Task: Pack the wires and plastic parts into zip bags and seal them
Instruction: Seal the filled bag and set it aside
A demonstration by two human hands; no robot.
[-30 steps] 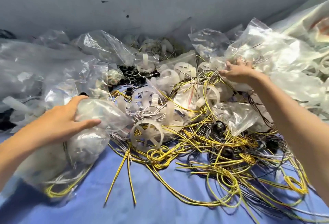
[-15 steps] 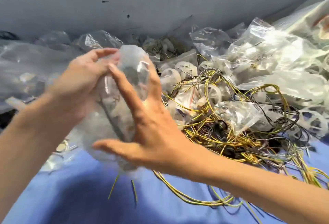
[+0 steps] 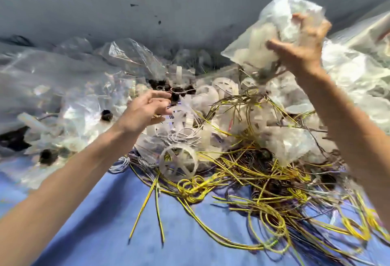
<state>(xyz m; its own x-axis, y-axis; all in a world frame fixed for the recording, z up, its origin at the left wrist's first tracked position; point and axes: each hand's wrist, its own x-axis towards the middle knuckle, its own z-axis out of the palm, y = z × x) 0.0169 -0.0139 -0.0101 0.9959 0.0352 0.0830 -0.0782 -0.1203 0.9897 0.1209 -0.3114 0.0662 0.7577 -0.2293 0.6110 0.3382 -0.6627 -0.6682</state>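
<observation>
My right hand (image 3: 299, 50) grips one filled zip bag (image 3: 253, 54); left hand (image 3: 143, 115) hangs slack over plastic parts (image 3: 179, 162); most wires (image 3: 242, 183) lie unpacked.

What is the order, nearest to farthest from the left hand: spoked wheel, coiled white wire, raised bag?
1. Coiled white wire, just below and right of the left hand.
2. Spoked wheel, lower, nearer the camera.
3. Raised bag, upper right, in the right hand.

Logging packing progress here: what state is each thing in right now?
Filled bag, held in the air, gripped by right hand; seal not visible.
Left hand, open, over white plastic parts.
Yellow wires, loose, tangled, unbagged.
White spoked wheel, loose, unbagged.
</observation>
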